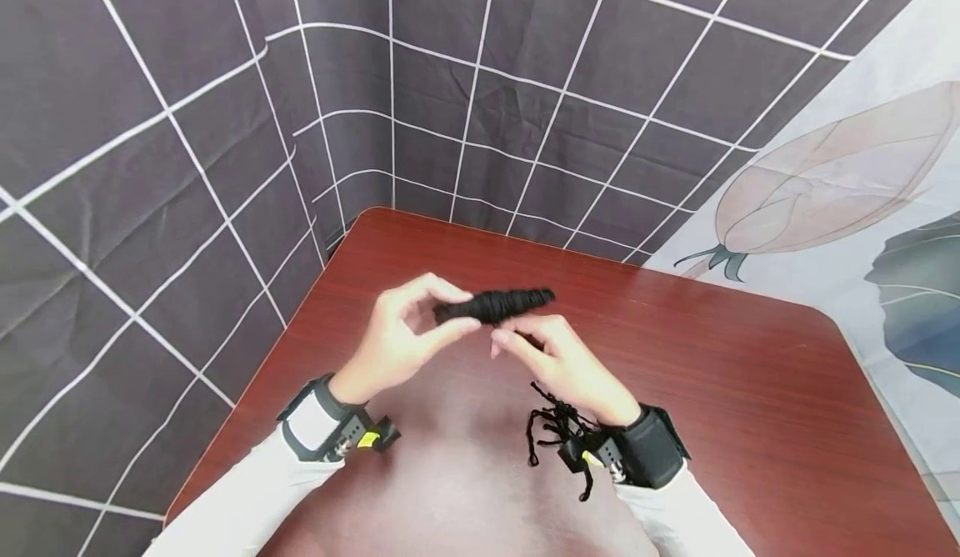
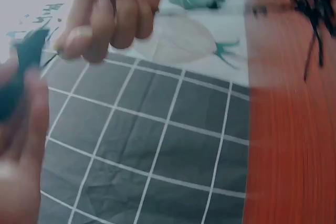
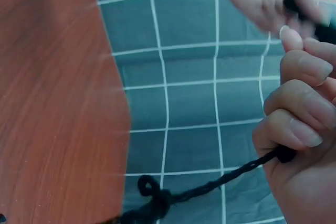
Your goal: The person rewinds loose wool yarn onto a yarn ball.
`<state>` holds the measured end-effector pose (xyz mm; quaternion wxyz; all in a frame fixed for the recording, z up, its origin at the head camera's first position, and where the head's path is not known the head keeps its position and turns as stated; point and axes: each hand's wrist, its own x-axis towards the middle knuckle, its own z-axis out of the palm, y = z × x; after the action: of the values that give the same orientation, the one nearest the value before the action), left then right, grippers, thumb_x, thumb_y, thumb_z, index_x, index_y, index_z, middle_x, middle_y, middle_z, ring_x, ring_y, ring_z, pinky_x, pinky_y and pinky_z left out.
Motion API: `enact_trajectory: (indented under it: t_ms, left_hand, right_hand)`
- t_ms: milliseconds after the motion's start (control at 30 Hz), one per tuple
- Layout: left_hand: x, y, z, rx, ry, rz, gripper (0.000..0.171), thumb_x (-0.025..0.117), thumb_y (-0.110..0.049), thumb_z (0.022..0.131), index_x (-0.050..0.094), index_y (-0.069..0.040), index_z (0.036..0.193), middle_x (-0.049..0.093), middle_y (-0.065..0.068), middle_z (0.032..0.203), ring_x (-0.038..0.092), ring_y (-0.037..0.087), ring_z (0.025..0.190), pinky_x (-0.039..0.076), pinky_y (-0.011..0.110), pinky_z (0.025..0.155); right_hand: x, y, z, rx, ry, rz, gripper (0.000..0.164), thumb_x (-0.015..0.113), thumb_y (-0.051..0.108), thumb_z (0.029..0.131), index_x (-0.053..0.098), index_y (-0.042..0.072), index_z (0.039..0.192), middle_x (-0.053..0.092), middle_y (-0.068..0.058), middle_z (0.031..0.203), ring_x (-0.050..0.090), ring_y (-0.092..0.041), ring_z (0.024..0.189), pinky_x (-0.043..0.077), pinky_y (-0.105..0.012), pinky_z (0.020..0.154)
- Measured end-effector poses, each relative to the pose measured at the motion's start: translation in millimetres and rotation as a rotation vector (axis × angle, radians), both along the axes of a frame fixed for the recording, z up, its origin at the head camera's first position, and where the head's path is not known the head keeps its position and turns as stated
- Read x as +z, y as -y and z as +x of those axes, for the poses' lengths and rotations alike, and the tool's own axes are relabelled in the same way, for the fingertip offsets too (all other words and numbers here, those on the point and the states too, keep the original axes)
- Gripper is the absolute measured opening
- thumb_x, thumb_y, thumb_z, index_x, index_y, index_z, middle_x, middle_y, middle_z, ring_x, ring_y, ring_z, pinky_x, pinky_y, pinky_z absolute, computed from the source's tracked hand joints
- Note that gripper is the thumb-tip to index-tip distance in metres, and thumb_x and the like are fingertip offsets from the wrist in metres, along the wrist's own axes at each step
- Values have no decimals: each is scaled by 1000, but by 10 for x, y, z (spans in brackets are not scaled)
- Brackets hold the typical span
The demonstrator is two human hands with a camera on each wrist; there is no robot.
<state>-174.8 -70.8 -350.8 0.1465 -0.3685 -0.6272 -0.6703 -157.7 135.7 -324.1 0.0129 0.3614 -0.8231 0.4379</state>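
Note:
A spindle-shaped bundle of wound black cord (image 1: 501, 305) is held above the table between the thumb and fingers of my left hand (image 1: 393, 336). Close under its right part, my right hand (image 1: 566, 365) has its fingers curled round a length of the same cord (image 3: 226, 179). In the right wrist view that length runs out from below the little finger to a looped knot (image 3: 157, 203). A loose tangle of black cord ends (image 1: 555, 424) shows beside my right wrist. A short taut strand (image 2: 50, 59) spans bundle and right fingertips in the left wrist view.
The reddish-brown table (image 1: 712, 357) lies below both hands. Behind and to the left hangs a dark grey cloth (image 1: 450, 82) with white grid lines. A white cloth with a plant print (image 1: 825, 198) hangs at right. Each wrist carries a strapped camera (image 1: 386, 434).

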Motion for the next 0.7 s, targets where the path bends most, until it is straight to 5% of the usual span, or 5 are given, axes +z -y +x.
enact_trajectory:
  t_ms: [133,233,367,567,700]
  left_hand:
    - [-56,43,-80,304,-42,-163,22,75,-14,76,66,-9,95,69,1,85,59,9,68,49,23,56]
    - [-66,74,-80,388,-88,-308,33,74,-20,77,64,-12,107,69,-1,82,57,6,66,46,27,54]
    - [42,61,23,235,-130,-370,35,74,-10,75,66,-6,109,69,3,85,58,8,73,49,28,57]
    - [140,5,124,-114,-89,-230,26,73,5,71,69,3,97,70,9,82,59,11,73,49,25,59]
    - [159,-31,113,-97,-49,-46,27,70,17,68,65,14,94,68,24,86,62,19,77,55,23,65]
  right_hand:
    - [-36,8,78,0,-99,53,16,57,14,92,63,16,77,53,6,62,40,-4,54,38,-25,48]
    - [81,-18,104,-3,-160,37,15,60,14,89,65,18,76,53,7,61,40,-4,51,37,-24,44]
    - [146,-120,8,-57,-198,-34,12,62,14,88,67,20,79,59,9,67,43,-6,51,36,-20,43]
    - [103,-122,-93,-62,-142,-99,11,60,2,87,68,9,83,63,-1,73,48,-9,59,40,-23,50]
    - [36,-22,-6,-32,-15,-93,16,54,-5,88,65,3,81,63,-8,72,52,-14,65,44,-26,56]
